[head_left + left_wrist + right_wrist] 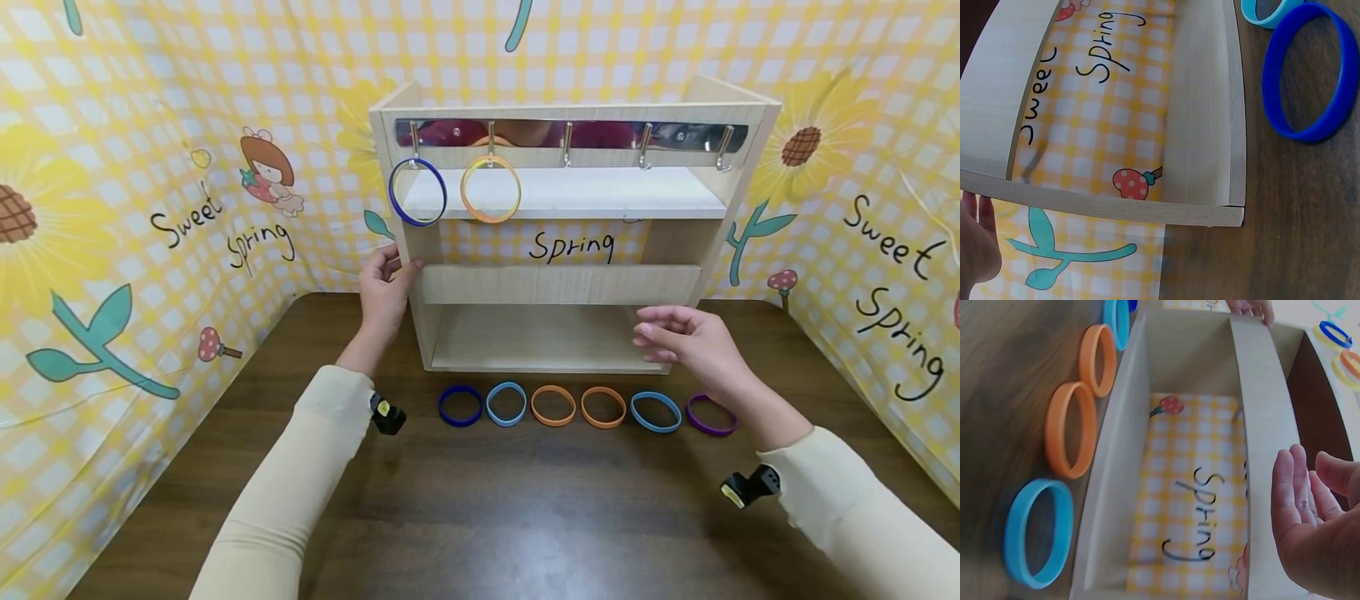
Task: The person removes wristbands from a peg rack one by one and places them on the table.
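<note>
A yellow checked cloth [465, 50] with flowers and words stood behind a dark wooden table [450, 500]. The left hand [384, 287] held the left side panel of the wooden shelf [562, 285], with its thumb at the front edge. The right hand [690, 337] was in the air before the shelf's lower right part, fingers a little bent and thumb apart, gripping nothing. Below, along the shelf's front, six bands lay in a row: dark blue [461, 425], light blue [506, 425], orange [553, 424], a second orange [603, 426], a second light blue [657, 429] and purple [711, 432]. Higher, a hanging blue band [417, 223] was on the leftmost hook [414, 137], and a hanging orange band [491, 220] on the hook beside it. I judged the step to be between two hangings, with the shelf kept steady; the next move would call for pinching one band from the row and guiding it over a hook tip. The left fingertips were partly hidden behind the panel. Whether a second, yellowish band hung together with the orange one was hard to make out. The left wrist view cut off the light blue band, and the right wrist view did not show the purple one.
</note>
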A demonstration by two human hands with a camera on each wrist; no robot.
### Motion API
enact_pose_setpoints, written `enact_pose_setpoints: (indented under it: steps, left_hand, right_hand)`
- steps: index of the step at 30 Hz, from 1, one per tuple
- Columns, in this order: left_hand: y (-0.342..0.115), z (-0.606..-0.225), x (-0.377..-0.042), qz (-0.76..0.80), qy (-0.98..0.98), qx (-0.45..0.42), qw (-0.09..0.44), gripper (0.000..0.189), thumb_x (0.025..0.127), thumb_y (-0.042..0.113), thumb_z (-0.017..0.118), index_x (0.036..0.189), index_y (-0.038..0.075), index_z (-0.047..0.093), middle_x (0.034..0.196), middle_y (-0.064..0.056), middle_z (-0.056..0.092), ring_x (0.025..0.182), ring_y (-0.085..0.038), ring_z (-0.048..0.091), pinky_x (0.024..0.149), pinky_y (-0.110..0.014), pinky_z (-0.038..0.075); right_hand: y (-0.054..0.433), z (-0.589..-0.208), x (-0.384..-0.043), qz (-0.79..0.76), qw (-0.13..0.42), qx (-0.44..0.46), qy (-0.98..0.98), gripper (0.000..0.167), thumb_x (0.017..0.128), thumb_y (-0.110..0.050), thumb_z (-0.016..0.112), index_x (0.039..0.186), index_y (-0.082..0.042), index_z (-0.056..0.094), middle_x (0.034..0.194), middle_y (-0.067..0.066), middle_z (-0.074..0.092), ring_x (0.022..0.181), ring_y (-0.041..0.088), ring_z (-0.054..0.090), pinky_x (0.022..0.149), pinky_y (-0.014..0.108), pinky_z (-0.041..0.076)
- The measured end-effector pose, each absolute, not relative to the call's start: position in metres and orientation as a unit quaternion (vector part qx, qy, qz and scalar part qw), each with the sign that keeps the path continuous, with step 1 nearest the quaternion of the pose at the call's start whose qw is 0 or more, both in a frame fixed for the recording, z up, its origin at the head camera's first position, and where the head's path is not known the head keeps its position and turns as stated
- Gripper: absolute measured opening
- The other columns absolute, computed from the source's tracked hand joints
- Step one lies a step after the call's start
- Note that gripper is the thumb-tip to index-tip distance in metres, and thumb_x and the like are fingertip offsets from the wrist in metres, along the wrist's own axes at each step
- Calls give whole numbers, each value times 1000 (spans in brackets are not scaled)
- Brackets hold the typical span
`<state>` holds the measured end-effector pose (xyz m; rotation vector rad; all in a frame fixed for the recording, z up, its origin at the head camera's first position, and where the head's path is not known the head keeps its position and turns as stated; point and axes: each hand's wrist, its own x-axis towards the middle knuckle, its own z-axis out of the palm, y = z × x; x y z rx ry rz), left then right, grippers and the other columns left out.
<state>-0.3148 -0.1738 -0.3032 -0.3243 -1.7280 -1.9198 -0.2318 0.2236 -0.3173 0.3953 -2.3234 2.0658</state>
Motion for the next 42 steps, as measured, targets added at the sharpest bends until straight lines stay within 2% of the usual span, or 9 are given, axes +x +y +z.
enact_pose_setpoints:
  steps: [4, 11, 19, 24, 27, 33, 38, 42]
  left_hand:
    - [-173, -303, -316, -711, -639, -118, 268, 33, 85, -5, 65, 116, -13, 57, 97, 2, 62, 94, -14, 60, 76, -24, 51]
    - [-171, -302, -315, -714, -634, -111, 277, 36, 84, -3, 67, 117, -13, 57, 97, 2, 61, 94, -13, 60, 76, -24, 51]
    - [-168, -301, -311, -716, -630, -103, 282, 37, 84, -3, 67, 119, -13, 57, 96, 3, 61, 92, -13, 59, 75, -24, 51]
    - [-167, -300, -311, -709, -638, -95, 283, 35, 85, -3, 65, 118, -12, 56, 109, -22, 60, 95, -14, 59, 78, -26, 51]
    - [-167, -300, -312, -707, -642, -91, 282, 33, 86, -4, 64, 117, -12, 56, 114, -29, 57, 95, -13, 59, 79, -26, 50]
    - [-167, -302, -314, -699, -647, -95, 290, 31, 86, -3, 64, 114, -14, 56, 105, -19, 61, 92, -12, 59, 77, -26, 50]
    - [-167, -303, -312, -689, -654, -106, 294, 31, 87, -2, 63, 114, -14, 56, 96, 0, 58, 91, -12, 58, 77, -26, 50]
    - [-168, -302, -311, -684, -656, -113, 298, 31, 87, -2, 62, 114, -15, 55, 96, 2, 57, 92, -12, 58, 78, -27, 50]
  right_hand:
    - [209, -309, -236, 658, 8, 137, -741, 22, 94, -12, 65, 113, -1, 63, 99, -2, 71, 87, 15, 69, 75, 35, 56]
    - [183, -294, -245, 664, 9, 151, -732, 39, 94, -12, 65, 123, 12, 54, 99, 2, 71, 86, 16, 69, 75, 34, 56]
    - [157, -276, -251, 666, 14, 164, -727, 39, 94, -10, 64, 124, 12, 53, 106, 13, 69, 89, 17, 69, 75, 32, 56]
    - [144, -269, -255, 689, 28, 168, -704, 35, 93, -9, 66, 121, 10, 56, 111, 20, 67, 88, 19, 69, 74, 33, 56]
    - [137, -263, -256, 704, 39, 175, -687, 31, 92, -10, 68, 116, 7, 60, 110, 20, 67, 88, 20, 69, 74, 34, 56]
    - [123, -252, -260, 738, 42, 186, -647, 27, 92, -9, 67, 115, 4, 61, 104, 16, 68, 88, 19, 69, 75, 34, 56]
    - [111, -246, -262, 760, 50, 185, -621, 27, 91, -7, 67, 115, 5, 61, 102, 15, 68, 88, 20, 69, 75, 33, 56]
    - [103, -241, -264, 768, 56, 184, -611, 30, 91, -6, 67, 118, 7, 59, 105, 17, 68, 90, 20, 68, 76, 33, 56]
